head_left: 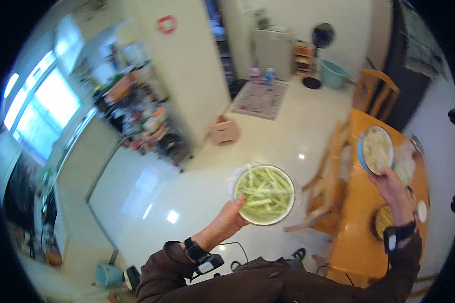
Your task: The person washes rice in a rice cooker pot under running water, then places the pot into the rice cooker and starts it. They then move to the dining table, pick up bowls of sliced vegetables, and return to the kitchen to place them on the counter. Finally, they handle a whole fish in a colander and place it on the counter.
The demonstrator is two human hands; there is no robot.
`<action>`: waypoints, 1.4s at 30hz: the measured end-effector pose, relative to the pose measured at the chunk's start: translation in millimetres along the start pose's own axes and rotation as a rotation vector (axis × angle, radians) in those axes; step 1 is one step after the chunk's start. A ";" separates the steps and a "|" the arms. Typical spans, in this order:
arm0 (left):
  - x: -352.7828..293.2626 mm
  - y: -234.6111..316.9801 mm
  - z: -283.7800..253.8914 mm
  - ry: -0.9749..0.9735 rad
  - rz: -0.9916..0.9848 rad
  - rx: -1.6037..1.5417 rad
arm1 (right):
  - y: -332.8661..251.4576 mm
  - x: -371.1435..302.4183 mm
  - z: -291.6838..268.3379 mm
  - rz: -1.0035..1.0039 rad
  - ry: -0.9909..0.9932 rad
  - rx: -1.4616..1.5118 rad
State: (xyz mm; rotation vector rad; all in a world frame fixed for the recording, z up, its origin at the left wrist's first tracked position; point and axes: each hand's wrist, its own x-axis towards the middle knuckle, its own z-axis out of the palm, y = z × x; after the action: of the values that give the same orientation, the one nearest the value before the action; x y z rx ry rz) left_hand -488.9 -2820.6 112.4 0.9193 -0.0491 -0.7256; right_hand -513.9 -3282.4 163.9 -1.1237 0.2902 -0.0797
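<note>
Watching from afar, I see the left hand [229, 217] gripping the near-left rim of a white bowl [260, 221] of green strips [268, 189], seemingly level over the floor [278, 139], left of the table [355, 217], probably to avoid spilling. The right hand [391, 189] grasps a blue-sided bowl [361, 151] of pale pieces [377, 148] over the tabletop; whether it rests there, I can't tell. Nearer, a round dish [375, 226] holds yellow contents [385, 220].

Black standing fan [323, 36] beside teal bin [333, 76]; patterned mat [260, 98] on pale floor [207, 174]; pink stool [224, 132] nearby.
</note>
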 end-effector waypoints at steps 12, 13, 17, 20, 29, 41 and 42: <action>-267.0 0.0 -207.6 0.642 0.378 -0.257 | 254.7 -2.2 295.7 0.602 -0.578 0.021; -287.5 1.1 -218.3 0.687 0.411 -0.275 | 280.7 -6.3 320.9 0.660 -0.639 0.036; -350.2 2.1 -249.0 0.839 0.574 -0.328 | 369.1 -4.2 405.6 0.849 -0.711 -0.221; -376.1 7.8 -270.7 0.937 0.682 -0.352 | 414.3 17.8 450.9 0.906 -0.825 -0.240; -406.8 72.8 -337.3 1.127 1.014 -0.436 | 499.4 109.1 638.7 0.905 -1.030 -0.427; -470.0 121.4 -445.8 1.557 1.124 -0.551 | 621.4 109.6 881.0 0.946 -1.472 -0.470; -483.6 123.0 -463.7 1.523 1.121 -0.582 | 637.8 104.9 898.9 0.937 -1.450 -0.578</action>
State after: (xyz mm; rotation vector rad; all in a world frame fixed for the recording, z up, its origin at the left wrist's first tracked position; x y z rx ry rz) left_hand -635.2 -2159.3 39.5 0.5324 0.8812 1.0521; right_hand -224.1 -2239.6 -69.3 -1.2273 -0.5272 1.6692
